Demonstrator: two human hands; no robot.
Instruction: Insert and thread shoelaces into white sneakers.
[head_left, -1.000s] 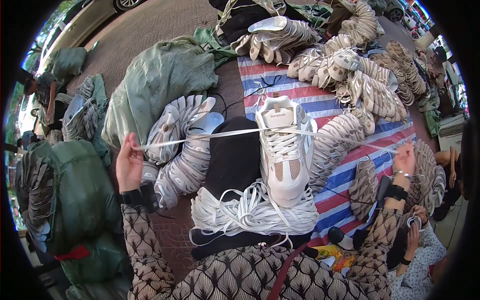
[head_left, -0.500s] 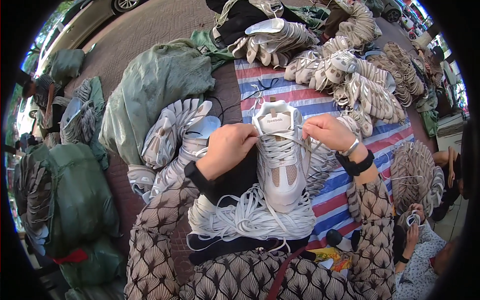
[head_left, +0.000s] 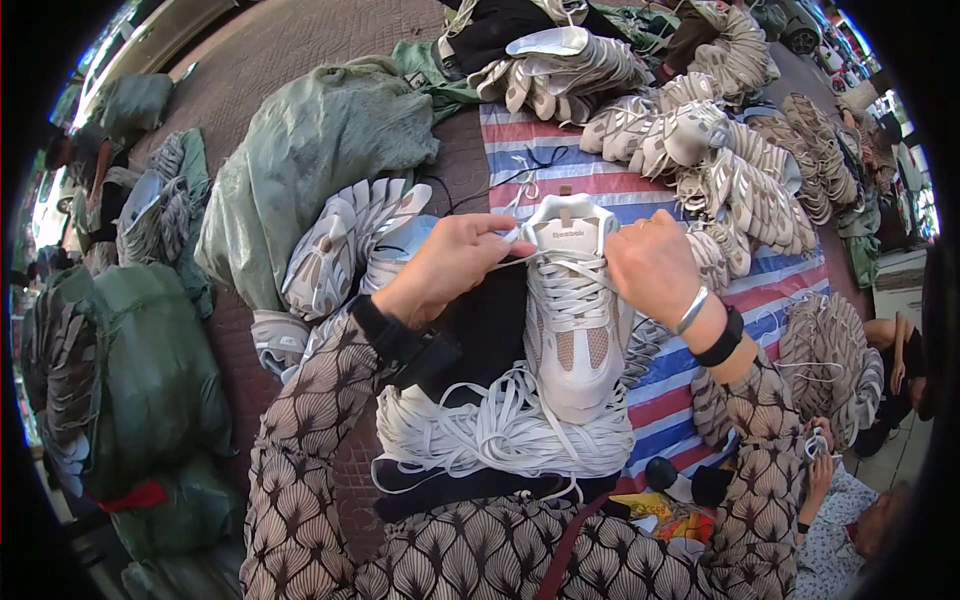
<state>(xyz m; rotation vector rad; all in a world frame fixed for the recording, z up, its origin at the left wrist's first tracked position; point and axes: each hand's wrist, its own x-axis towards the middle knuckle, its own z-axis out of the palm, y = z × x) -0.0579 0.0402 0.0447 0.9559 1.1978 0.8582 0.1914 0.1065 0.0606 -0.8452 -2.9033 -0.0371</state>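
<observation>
A white and beige sneaker (head_left: 585, 335) rests before me, toe toward me, with white laces criss-crossed over its tongue. Between thumb and fingers, my left hand (head_left: 450, 262) pinches a white shoelace (head_left: 516, 262) that runs to the shoe's upper left side. My right hand (head_left: 655, 265) is closed against the right side of the collar; its fingertips are hidden, so what they grip does not show. Under the sneaker's toe lies a thick bundle of loose white laces (head_left: 490, 430), spread over dark cloth on my lap.
Stacked sneakers (head_left: 350, 245) stand left of my hands, by a large green sack (head_left: 320, 150). More sneaker piles (head_left: 740, 180) cover the striped sheet (head_left: 660, 430). At lower right, another person's hands (head_left: 820, 460) hold something white. Green bundles (head_left: 160, 360) sit far left.
My left hand has drawn the lace up and left, opening its outer fingers. My right hand has turned and closed in against the collar. The sneaker has shifted slightly right.
</observation>
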